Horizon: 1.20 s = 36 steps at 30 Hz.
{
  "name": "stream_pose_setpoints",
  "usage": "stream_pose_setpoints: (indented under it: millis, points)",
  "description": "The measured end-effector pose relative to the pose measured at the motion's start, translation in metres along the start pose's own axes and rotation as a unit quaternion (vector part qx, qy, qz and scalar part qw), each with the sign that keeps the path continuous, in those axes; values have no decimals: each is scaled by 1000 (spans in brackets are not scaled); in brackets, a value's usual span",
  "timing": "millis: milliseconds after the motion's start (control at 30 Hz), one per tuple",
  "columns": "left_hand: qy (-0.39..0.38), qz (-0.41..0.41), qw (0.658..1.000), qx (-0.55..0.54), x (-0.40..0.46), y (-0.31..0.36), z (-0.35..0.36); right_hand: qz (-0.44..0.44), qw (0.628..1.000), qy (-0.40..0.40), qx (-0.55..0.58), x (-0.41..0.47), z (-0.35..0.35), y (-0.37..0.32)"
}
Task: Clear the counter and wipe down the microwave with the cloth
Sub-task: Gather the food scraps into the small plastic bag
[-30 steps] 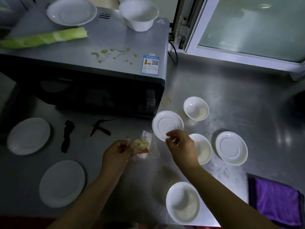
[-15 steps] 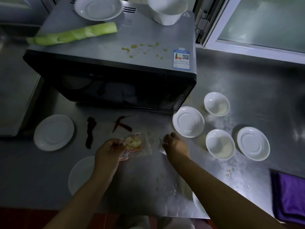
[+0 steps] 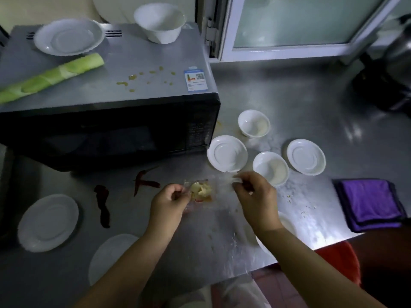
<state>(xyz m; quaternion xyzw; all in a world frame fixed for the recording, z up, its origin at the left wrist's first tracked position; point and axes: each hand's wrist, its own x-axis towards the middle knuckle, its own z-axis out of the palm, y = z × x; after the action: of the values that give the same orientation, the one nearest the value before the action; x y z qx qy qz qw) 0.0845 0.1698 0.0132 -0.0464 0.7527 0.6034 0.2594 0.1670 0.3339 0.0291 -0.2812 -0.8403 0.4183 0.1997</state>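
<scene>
A black microwave (image 3: 115, 138) with a grey top stands at the back left of the steel counter (image 3: 289, 96). Yellow spots (image 3: 133, 82) stain its top. A folded purple cloth (image 3: 371, 203) lies at the right edge. In front of the microwave my left hand (image 3: 166, 203) and my right hand (image 3: 255, 196) each pinch a side of a clear plastic bag (image 3: 206, 187) holding yellowish food scraps (image 3: 200, 190). The bag hangs between the two hands just above the counter.
On the microwave top lie a green stalk (image 3: 51, 76), a white plate (image 3: 69, 36) and a white bowl (image 3: 160, 21). Dried red chillies (image 3: 144, 181) and a dark one (image 3: 103, 205), several white saucers and small bowls (image 3: 253, 123) dot the counter. A red bin (image 3: 340, 261) sits below.
My right hand has come up from the counter and taken hold of the bag's right side. The camera view has shifted left and closer; the left hand still holds the bag.
</scene>
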Motion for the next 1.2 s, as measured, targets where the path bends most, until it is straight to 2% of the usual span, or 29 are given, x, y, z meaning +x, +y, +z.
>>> stream_pose_setpoints:
  millis: [133, 300, 567, 633, 867, 1200]
  points:
    - [-67, 34, 997, 13, -10, 13, 46, 8, 999, 35, -7, -18, -32, 9]
    - [-172, 41, 984, 37, -33, 23, 108, 58, 990, 131, -17, -42, -91, 37]
    - [-316, 47, 942, 105, -86, 10, 229, 168, 942, 290, -10, -109, -187, 108]
    - [-336, 48, 934, 114, -105, 1, 263, 195, 926, 323, -4, -126, -209, 131]
    - [-377, 44, 909, 171, -175, -40, 386, 314, 861, 380, 122, -176, -292, 212]
    - [-402, -4, 885, 235, -223, -116, 528, 442, 779, 413, 166, -210, -371, 338]
